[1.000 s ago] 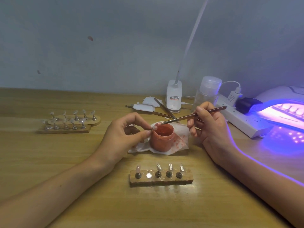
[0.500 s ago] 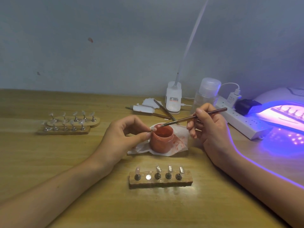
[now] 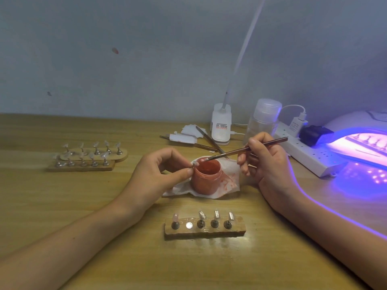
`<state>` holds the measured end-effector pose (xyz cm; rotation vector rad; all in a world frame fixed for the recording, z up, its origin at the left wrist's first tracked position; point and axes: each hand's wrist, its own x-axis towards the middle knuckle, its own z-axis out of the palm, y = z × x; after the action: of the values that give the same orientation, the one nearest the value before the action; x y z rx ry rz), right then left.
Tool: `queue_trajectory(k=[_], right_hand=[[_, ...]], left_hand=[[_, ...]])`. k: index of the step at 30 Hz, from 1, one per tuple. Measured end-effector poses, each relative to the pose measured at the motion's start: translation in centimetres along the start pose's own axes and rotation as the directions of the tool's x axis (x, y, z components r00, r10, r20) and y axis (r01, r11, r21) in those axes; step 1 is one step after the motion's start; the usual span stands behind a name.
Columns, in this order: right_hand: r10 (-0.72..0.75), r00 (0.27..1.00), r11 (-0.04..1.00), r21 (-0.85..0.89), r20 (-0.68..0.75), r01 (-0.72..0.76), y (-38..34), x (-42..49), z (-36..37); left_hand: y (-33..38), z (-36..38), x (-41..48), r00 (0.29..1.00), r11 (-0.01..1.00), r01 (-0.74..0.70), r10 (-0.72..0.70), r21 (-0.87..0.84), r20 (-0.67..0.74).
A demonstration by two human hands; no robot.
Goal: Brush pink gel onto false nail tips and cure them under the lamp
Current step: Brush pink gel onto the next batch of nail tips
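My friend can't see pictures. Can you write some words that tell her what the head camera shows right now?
A person's right hand holds a thin brush over an open jar of pink gel, while the left hand pinches a small nail tip beside the jar's rim. A wooden holder with more tips sits in front, and a lit purple curing lamp glows on the right.

Jar (image 3: 206,176) on tissue (image 3: 231,181), behind holder (image 3: 205,230)

Both forearms rest low, left hand (image 3: 159,174) pinching (thumb against forefinger), right hand (image 3: 266,164) with fingers (image 3: 243,162) curled closed.
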<state>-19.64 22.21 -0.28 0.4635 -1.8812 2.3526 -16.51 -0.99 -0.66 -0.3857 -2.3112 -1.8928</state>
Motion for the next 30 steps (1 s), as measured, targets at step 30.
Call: queue_trajectory(k=[30], right_hand=[[-0.014, 0.997, 1.0, -0.002, 0.079, 0.014, -0.22, -0.15, 0.38]], left_hand=[[0.03, 0.13, -0.18, 1.0, 1.0, -0.004, 0.004, 0.002, -0.009]])
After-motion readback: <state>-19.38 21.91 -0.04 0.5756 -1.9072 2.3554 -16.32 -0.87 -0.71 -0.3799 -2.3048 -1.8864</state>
